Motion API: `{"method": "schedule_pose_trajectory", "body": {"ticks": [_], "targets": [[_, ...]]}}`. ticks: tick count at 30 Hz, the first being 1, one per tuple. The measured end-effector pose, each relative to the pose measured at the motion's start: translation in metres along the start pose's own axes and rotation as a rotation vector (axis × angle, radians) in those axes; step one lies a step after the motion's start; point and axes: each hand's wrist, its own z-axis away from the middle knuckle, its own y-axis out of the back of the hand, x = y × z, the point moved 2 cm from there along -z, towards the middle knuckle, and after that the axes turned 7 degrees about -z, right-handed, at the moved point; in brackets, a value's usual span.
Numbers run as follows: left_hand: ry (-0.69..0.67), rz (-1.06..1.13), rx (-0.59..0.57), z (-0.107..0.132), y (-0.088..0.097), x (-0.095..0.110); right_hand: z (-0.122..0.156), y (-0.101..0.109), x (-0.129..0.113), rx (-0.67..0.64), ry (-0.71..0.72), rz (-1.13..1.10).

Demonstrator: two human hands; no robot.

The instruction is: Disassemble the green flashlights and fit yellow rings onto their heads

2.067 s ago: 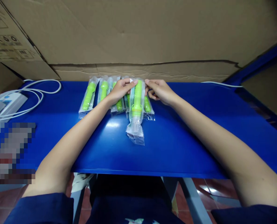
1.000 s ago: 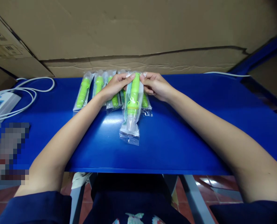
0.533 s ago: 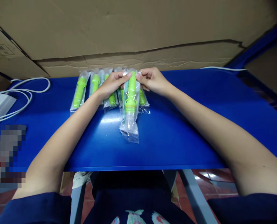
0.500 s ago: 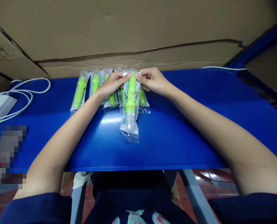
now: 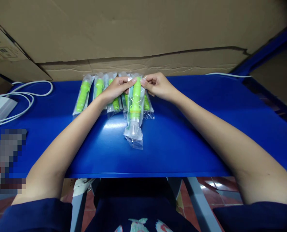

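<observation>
Between thumbs and fingers, the left hand and the right hand are gripping the far end of a bagged green tube over the blue table. In the head view, it is overlapping other bagged tubes, which are lying before a cardboard wall; the left hand is partly hiding one. A white cable is looping at far left.

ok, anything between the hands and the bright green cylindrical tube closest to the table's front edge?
Only the clear plastic bag around the bright green cylindrical tube: the left hand and right hand both pinch the bag's far end. Nothing else visible stands between.
</observation>
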Motion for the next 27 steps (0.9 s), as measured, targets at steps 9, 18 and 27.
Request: {"method": "schedule_pose_trajectory", "body": {"ticks": [9,18,27], "targets": [[-0.010,0.003,-0.006,-0.001,-0.001,-0.001,0.000,0.000,0.002,0.015,-0.031,-0.008],[0.020,0.008,-0.039,-0.001,-0.002,0.004,0.001,-0.002,0.013,0.000,-0.043,-0.012],[0.057,0.000,0.011,0.001,-0.004,0.007,0.001,-0.007,0.005,0.094,-0.063,-0.040]]}}
